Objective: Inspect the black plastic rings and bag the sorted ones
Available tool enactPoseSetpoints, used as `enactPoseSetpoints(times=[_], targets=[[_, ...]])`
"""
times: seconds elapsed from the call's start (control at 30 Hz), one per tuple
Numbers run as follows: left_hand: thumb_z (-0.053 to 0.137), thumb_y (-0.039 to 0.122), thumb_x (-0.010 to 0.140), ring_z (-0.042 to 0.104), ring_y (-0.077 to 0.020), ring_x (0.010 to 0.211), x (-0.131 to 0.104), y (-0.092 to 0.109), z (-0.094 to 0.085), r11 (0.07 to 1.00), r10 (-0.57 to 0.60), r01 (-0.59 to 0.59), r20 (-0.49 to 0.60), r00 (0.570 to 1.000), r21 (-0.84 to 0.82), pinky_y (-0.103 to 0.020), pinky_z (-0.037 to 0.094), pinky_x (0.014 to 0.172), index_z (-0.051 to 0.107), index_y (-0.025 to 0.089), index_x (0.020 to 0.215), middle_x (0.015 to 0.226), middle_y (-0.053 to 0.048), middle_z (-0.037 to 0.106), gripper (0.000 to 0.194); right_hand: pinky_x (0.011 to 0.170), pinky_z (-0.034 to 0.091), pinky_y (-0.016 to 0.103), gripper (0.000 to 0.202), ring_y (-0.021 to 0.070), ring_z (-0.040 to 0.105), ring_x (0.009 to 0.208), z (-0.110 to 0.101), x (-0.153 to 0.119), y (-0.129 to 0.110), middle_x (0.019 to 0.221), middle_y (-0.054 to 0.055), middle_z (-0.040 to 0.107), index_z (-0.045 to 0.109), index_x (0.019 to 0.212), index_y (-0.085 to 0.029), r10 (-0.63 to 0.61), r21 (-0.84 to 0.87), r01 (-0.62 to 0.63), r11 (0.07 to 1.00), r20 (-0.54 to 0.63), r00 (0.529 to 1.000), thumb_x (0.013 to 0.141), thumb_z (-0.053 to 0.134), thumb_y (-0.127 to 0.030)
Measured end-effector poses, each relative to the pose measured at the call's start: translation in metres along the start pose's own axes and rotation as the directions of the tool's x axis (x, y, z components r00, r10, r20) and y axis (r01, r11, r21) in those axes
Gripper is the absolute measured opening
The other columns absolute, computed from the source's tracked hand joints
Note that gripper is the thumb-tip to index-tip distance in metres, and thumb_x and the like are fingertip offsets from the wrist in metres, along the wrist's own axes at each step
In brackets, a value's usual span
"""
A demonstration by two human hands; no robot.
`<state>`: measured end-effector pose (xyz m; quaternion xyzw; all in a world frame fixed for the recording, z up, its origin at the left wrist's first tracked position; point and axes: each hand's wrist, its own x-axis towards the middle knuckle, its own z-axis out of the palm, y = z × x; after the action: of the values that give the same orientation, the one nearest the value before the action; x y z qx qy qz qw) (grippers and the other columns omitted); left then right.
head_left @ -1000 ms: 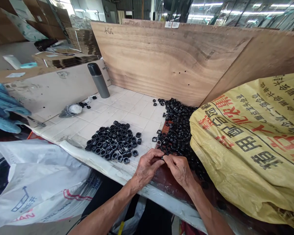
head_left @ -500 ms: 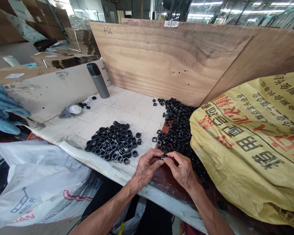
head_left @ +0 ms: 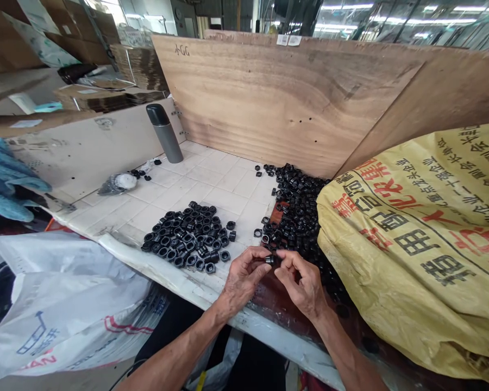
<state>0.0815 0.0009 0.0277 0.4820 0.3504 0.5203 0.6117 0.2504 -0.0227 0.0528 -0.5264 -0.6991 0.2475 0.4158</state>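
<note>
White tiled table [head_left: 212,179], plywood boards [head_left: 277,98] walling its far side. Left hand [head_left: 242,279] and right hand [head_left: 303,285] meet at the near edge, 6 o'clock, each grip pinched shut on one small black ring [head_left: 270,260]. Sorted ring heap [head_left: 189,236] at 9 o'clock of the hands; loose ring pile [head_left: 297,209] at 12 o'clock, touching the yellow printed sack [head_left: 415,244] crowding in at 3 o'clock. Grey flask [head_left: 163,133] at 11 o'clock, well apart. White plastic bag [head_left: 61,304] below the table, 8 o'clock.
</note>
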Motion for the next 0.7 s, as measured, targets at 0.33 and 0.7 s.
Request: enactPoseSetpoints(times=[0.33,0.7], targets=[[0.073,0.034,0.084,0.066,-0.0189,0.096,-0.002,-0.007,-0.002,1.0,0.017,-0.017,0.048,0.999,-0.003,-0.032,0.055,0.089,0.067,0.02,0.1,0.108,-0.006,0.065,0.022,0.07,0.051,0.029,0.012,0.0182,0.063,0.074,0.005,0.001,0.009,0.087,0.004,0.068,0.066,0.098,-0.022,-0.026,0.021,0.026,0.999,-0.011,1.0,0.092,0.058,-0.029],[0.066,0.028,0.088,0.066,-0.0188,0.093,-0.005,-0.006,-0.001,0.978,0.078,-0.091,0.076,0.994,0.187,-0.031,0.056,0.084,0.065,0.02,0.102,0.104,-0.006,0.066,0.016,0.06,0.051,0.025,0.014,0.0158,0.063,0.064,0.009,-0.001,0.008,0.078,0.003,0.067,0.067,0.093,-0.021,0.065,0.066,-0.063,0.996,-0.026,0.998,0.093,0.058,-0.032]])
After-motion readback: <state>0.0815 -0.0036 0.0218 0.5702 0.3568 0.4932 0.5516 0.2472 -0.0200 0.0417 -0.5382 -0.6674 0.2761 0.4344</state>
